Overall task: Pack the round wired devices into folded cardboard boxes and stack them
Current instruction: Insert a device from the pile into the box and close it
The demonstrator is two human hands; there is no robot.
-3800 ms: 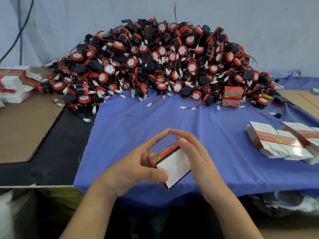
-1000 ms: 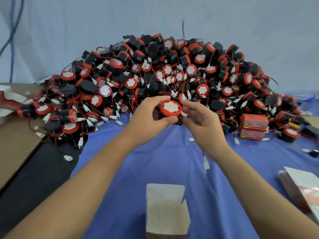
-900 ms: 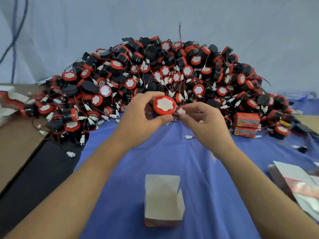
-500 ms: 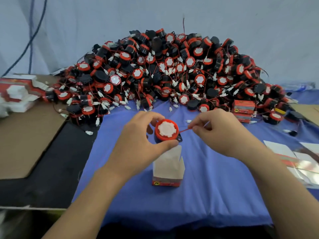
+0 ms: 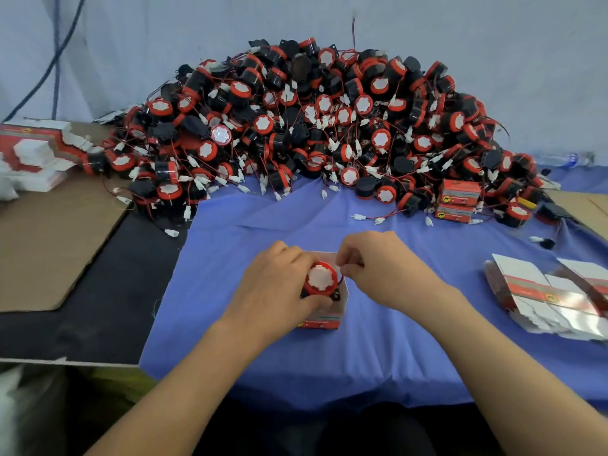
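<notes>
A round red-and-black wired device (image 5: 319, 280) sits in the mouth of an open cardboard box (image 5: 332, 319) on the blue cloth. My left hand (image 5: 278, 286) grips the device from the left, fingers curled round its body. My right hand (image 5: 378, 268) pinches the device's red wire at the box's right rim. A big heap of the same devices (image 5: 312, 126) fills the back of the table. Two closed red boxes (image 5: 459, 200) are stacked at the heap's right foot.
Flat unfolded boxes (image 5: 552, 296) lie in a pile at the right. More flat boxes (image 5: 33, 153) sit at the far left on brown cardboard (image 5: 49, 238). A plastic bottle (image 5: 564, 158) lies at the back right. The blue cloth (image 5: 263, 225) hangs over the table's near edge.
Both hands brought one device from the heap toward me and lowered it into the open box. The right hand went on pinching its wire.
</notes>
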